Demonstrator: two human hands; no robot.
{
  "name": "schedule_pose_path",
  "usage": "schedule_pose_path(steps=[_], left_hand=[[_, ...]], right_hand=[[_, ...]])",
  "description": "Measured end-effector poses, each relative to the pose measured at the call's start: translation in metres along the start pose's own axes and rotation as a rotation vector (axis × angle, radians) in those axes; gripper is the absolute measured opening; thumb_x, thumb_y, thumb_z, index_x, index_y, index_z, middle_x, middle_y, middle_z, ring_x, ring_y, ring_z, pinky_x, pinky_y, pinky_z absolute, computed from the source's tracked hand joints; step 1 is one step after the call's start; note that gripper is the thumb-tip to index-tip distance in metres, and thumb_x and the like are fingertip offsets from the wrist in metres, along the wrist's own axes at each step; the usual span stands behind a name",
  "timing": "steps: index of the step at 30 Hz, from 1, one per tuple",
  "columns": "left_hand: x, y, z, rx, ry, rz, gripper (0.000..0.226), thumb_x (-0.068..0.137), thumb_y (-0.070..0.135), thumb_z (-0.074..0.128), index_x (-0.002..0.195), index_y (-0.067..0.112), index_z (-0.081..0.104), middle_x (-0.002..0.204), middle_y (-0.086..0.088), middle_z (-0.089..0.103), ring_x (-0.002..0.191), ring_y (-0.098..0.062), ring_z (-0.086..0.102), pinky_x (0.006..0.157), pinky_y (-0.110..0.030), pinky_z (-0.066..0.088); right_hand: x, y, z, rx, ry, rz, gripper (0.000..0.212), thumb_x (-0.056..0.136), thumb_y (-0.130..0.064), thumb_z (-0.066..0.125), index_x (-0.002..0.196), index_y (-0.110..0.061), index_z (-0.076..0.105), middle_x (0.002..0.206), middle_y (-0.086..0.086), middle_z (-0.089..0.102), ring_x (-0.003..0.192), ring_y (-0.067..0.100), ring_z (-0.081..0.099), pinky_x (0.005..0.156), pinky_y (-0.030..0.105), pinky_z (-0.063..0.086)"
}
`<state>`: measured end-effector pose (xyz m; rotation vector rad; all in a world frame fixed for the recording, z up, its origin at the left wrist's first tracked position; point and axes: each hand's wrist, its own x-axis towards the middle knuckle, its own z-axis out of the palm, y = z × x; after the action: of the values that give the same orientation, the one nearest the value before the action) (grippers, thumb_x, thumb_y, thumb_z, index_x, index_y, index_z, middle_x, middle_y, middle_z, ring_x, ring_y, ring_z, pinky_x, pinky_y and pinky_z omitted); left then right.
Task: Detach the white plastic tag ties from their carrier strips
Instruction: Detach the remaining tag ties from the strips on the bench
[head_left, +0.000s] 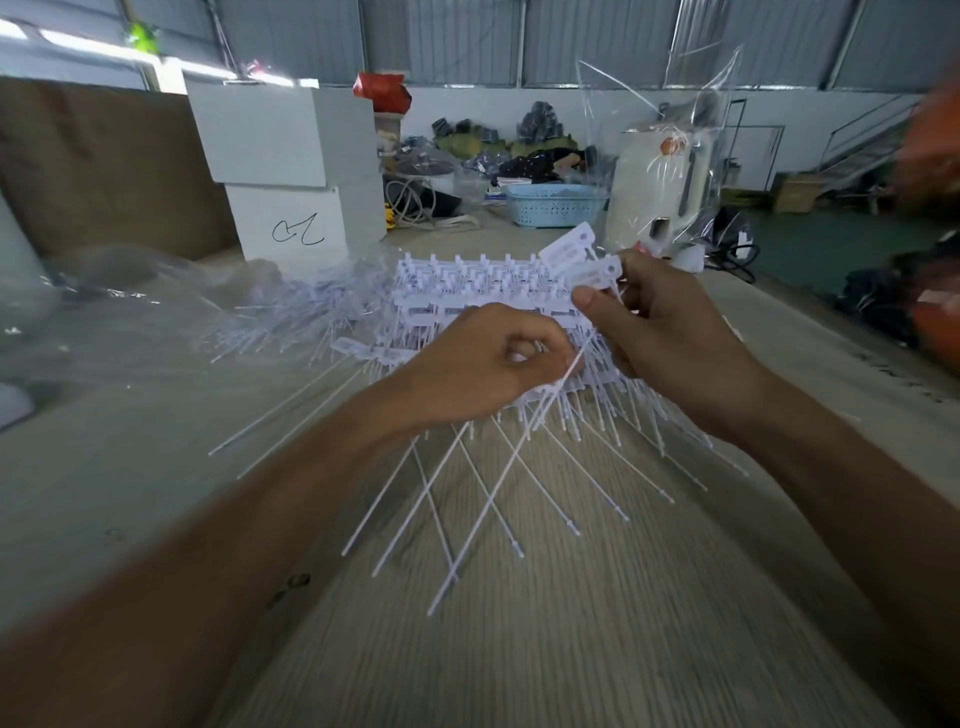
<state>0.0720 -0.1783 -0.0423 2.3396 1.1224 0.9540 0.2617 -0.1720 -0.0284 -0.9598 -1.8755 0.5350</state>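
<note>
A stack of white carrier strips (467, 291) with tag ties still joined lies on the wooden table (597, 623), their thin tails fanning toward me. My right hand (670, 332) pinches two white tag ties (582, 260) by their flat heads, raised above the stack. My left hand (483, 358) has its fingers curled round the thin tails of ties (519, 457) that run down to the table. A heap of loose detached ties (306, 306) lies to the left of the stack.
Clear plastic bags (104, 306) lie at the left. Two stacked white boxes (291, 171) stand behind the heap. A blue basket (556, 205) and a bagged cream appliance (660, 192) sit at the back. A brown board (93, 166) leans at the far left.
</note>
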Motion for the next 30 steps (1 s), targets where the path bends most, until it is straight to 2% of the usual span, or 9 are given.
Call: schedule_pose_path(steps=[4, 6, 10, 13, 16, 18, 22, 25, 30], left_hand=[[0.001, 0.001, 0.002, -0.144, -0.013, -0.028, 0.024, 0.101, 0.035, 0.051, 0.091, 0.028, 0.072, 0.097, -0.027, 0.066, 0.085, -0.040, 0.066, 0.078, -0.043, 0.060], [0.001, 0.000, 0.002, -0.187, -0.001, -0.022, 0.022, 0.101, 0.033, 0.051, 0.090, 0.031, 0.071, 0.091, -0.033, 0.061, 0.073, -0.045, 0.059, 0.069, -0.038, 0.054], [0.000, 0.001, 0.002, -0.245, 0.024, 0.020, 0.015, 0.097, 0.027, 0.063, 0.088, 0.026, 0.074, 0.071, -0.014, 0.067, 0.053, -0.026, 0.053, 0.063, -0.025, 0.042], [0.002, 0.000, 0.006, -0.242, 0.056, -0.008, 0.012, 0.094, 0.020, 0.068, 0.090, 0.012, 0.076, 0.076, -0.013, 0.072, 0.061, -0.026, 0.062, 0.063, -0.026, 0.045], [0.002, -0.003, 0.010, -0.236, 0.069, -0.015, 0.009, 0.092, 0.011, 0.069, 0.089, 0.007, 0.077, 0.076, 0.005, 0.073, 0.069, -0.001, 0.065, 0.068, -0.014, 0.046], [0.002, -0.003, 0.014, -0.204, 0.074, -0.016, 0.009, 0.090, 0.006, 0.069, 0.087, 0.008, 0.077, 0.076, 0.014, 0.072, 0.075, 0.003, 0.066, 0.073, -0.008, 0.044], [0.003, -0.002, 0.015, -0.163, 0.109, -0.043, 0.010, 0.090, 0.007, 0.068, 0.086, 0.011, 0.077, 0.078, 0.014, 0.072, 0.074, 0.005, 0.066, 0.072, -0.008, 0.043], [0.004, -0.003, 0.013, -0.138, 0.155, -0.064, 0.010, 0.090, 0.007, 0.068, 0.088, 0.009, 0.078, 0.081, 0.006, 0.075, 0.075, 0.003, 0.067, 0.071, -0.013, 0.047], [0.004, -0.004, 0.012, -0.071, 0.211, -0.078, 0.013, 0.088, 0.004, 0.068, 0.085, 0.011, 0.078, 0.077, -0.001, 0.075, 0.072, -0.008, 0.070, 0.070, -0.015, 0.050]], right_hand=[[0.003, 0.002, 0.003, -0.098, -0.007, -0.044, 0.029, 0.102, -0.026, 0.057, 0.093, 0.002, 0.052, 0.068, 0.001, 0.045, 0.058, 0.011, 0.039, 0.060, 0.028, 0.032], [0.003, 0.003, 0.004, -0.137, -0.003, -0.064, 0.024, 0.101, -0.027, 0.057, 0.090, -0.006, 0.053, 0.068, 0.000, 0.046, 0.059, 0.010, 0.040, 0.058, 0.028, 0.034], [0.002, 0.003, 0.008, -0.217, -0.002, -0.097, 0.034, 0.102, -0.025, 0.057, 0.075, -0.027, 0.036, 0.063, -0.007, 0.032, 0.053, 0.003, 0.033, 0.052, 0.019, 0.028], [0.002, 0.004, 0.009, -0.255, -0.025, -0.126, 0.020, 0.101, -0.022, 0.057, 0.086, -0.014, 0.047, 0.061, -0.007, 0.032, 0.054, 0.004, 0.033, 0.052, 0.022, 0.027], [0.002, 0.006, 0.008, -0.312, -0.049, -0.147, 0.019, 0.102, -0.023, 0.055, 0.102, -0.005, 0.051, 0.058, -0.006, 0.038, 0.053, 0.006, 0.039, 0.052, 0.018, 0.031], [0.003, 0.005, 0.004, -0.390, -0.059, -0.185, 0.019, 0.103, -0.025, 0.052, 0.112, -0.008, 0.052, 0.058, -0.002, 0.044, 0.055, 0.012, 0.043, 0.052, 0.018, 0.032], [0.006, -0.001, -0.007, -0.504, -0.028, -0.266, 0.030, 0.104, -0.021, 0.050, 0.133, -0.015, 0.048, 0.058, -0.008, 0.043, 0.055, 0.003, 0.049, 0.048, 0.014, 0.029], [0.006, -0.002, -0.010, -0.509, -0.065, -0.263, 0.051, 0.104, -0.017, 0.050, 0.152, -0.019, 0.031, 0.059, -0.007, 0.045, 0.053, 0.005, 0.049, 0.048, 0.016, 0.031], [0.003, -0.006, -0.012, -0.454, -0.101, -0.245, 0.063, 0.104, -0.013, 0.048, 0.158, -0.016, 0.016, 0.058, -0.006, 0.047, 0.054, 0.004, 0.049, 0.048, 0.014, 0.031]])
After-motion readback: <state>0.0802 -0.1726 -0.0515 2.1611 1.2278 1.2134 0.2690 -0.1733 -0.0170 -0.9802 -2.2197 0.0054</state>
